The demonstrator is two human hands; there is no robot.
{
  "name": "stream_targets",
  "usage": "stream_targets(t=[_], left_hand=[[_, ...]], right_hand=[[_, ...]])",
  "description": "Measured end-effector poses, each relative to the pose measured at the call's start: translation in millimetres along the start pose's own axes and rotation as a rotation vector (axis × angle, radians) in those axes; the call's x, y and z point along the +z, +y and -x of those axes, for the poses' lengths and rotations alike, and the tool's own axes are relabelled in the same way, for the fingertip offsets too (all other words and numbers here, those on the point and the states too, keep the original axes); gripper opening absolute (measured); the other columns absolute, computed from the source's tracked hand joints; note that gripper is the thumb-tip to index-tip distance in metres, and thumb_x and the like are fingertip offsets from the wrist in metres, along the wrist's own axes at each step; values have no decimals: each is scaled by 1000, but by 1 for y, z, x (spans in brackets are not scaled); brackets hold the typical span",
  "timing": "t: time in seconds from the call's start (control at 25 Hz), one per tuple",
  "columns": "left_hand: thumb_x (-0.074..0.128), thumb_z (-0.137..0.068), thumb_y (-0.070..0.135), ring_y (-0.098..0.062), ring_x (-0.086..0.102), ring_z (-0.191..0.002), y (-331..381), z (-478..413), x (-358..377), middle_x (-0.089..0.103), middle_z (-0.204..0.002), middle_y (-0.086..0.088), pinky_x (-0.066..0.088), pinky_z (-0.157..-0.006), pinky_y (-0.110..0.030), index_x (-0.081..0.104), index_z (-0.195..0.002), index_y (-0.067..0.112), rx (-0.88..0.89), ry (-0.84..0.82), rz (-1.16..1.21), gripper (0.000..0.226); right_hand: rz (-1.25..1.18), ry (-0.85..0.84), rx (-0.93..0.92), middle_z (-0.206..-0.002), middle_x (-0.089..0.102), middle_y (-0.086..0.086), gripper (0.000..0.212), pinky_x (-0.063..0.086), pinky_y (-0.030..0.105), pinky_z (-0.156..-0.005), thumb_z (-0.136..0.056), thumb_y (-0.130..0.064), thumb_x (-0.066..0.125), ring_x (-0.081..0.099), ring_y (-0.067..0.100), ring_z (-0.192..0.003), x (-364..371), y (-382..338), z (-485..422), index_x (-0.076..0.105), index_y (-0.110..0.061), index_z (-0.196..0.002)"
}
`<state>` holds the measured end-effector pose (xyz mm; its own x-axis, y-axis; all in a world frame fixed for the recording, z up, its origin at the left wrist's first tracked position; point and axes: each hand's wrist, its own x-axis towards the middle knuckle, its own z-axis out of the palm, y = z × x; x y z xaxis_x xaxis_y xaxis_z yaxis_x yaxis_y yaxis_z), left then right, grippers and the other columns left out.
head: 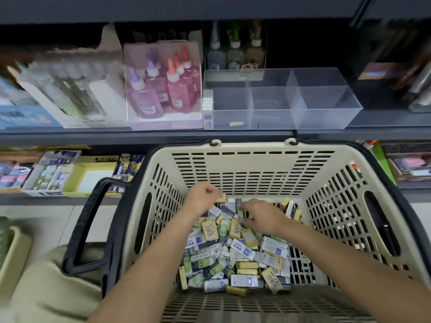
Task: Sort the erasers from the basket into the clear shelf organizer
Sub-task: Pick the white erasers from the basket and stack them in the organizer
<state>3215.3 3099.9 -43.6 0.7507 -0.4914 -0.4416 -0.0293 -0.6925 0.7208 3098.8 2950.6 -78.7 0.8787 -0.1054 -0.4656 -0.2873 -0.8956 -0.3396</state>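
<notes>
Shop shelf (pixel 140 135) w/ clear organizer (pixel 326 118); basket (pixel 254 148) below: L hand (pixel 201 197) curled, hold unclear; R hand (pixel 262 216) fingers apart on erasers (pixel 235 255).

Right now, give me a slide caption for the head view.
Left hand and right hand reach among erasers in the basket below the organizer.
</notes>
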Motion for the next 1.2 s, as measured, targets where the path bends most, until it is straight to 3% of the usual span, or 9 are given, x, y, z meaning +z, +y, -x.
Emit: stream_targets(t=[0.16, 0.24, 0.36, 0.52, 0.6, 0.72, 0.84, 1.0, 1.2], left_hand=[[47, -94, 12, -15, 59, -81, -40, -6, 14, 64, -114, -7, 49, -68, -24, 61, -113, 16, -7, 23, -218, 24], [47, -92, 10, -18, 58, -93, -48, -7, 22, 57, -123, -6, 49, -78, -27, 58, -120, 15, 71, -1, -356, 30], [48, -92, 12, -23, 49, -116, -56, -11, 26, 45, -134, -7, 42, -98, -34, 50, -130, 12, 118, 35, -440, 37], [57, -90, 28, -29, 57, -100, -58, -13, 29, 59, -112, -14, 50, -80, -38, 54, -115, 5, -14, 142, -436, 34], [63, -85, 38, -29, 57, -97, -56, -14, 34, 60, -106, -13, 50, -74, -38, 54, -108, 4, -51, 148, -452, 42], [69, -79, 43, -30, 57, -102, -51, -19, 39, 59, -108, -12, 51, -78, -42, 50, -109, 4, -134, 186, -441, 52], [73, -76, 41, -29, 58, -99, -50, -21, 42, 61, -106, -11, 51, -78, -40, 51, -106, 5, -151, 180, -446, 52], [73, -79, 26, -25, 58, -87, -54, -31, 25, 64, -99, -11, 49, -79, -34, 59, -97, 10, -211, 65, -109, 28], [72, -78, 10, -25, 60, -87, -49, -36, 8, 59, -93, -6, 51, -78, -36, 60, -98, 10, -231, 155, 289, 24]], right_hand=[[95, -36, -151, -142, 38, 5, 47, 38, 39, -102, -97, -30, 40, 37, 27, -127, 21, -19, -16, 32, -24, -143], [209, -58, -138, -141, 38, 5, 41, 39, 40, -100, -99, -34, 33, 37, 28, -124, 26, -23, -18, 41, -21, -138], [293, 11, -54, -132, 45, 8, 44, 46, 36, -86, -99, -39, 31, 49, 27, -114, 22, -14, -14, 58, -12, -121], [219, 100, 185, -112, 52, 8, 31, 47, 33, -69, -96, -27, 37, 57, 27, -98, 12, 13, -4, 60, -12, -110], [231, 169, 264, -107, 49, 5, 29, 42, 31, -71, -95, -31, 42, 52, 24, -99, 7, 22, -2, 66, -15, -99], [217, 257, 156, -106, 53, 3, 26, 42, 29, -78, -94, -28, 44, 51, 21, -101, 9, 15, -10, 67, -15, -99], [119, 131, 136, -112, 57, 9, 25, 48, 34, -75, -95, -24, 45, 56, 26, -101, 17, -10, -26, 58, -10, -111], [-144, 88, 368, -104, 63, 13, 46, 49, 33, -64, -91, -42, 53, 62, 28, -93, 25, -24, -43, 43, -6, -119], [-131, 67, 518, -112, 56, 6, 70, 39, 29, -60, -74, -67, 59, 60, 25, -99, 27, -44, -62, 44, -15, -117]])
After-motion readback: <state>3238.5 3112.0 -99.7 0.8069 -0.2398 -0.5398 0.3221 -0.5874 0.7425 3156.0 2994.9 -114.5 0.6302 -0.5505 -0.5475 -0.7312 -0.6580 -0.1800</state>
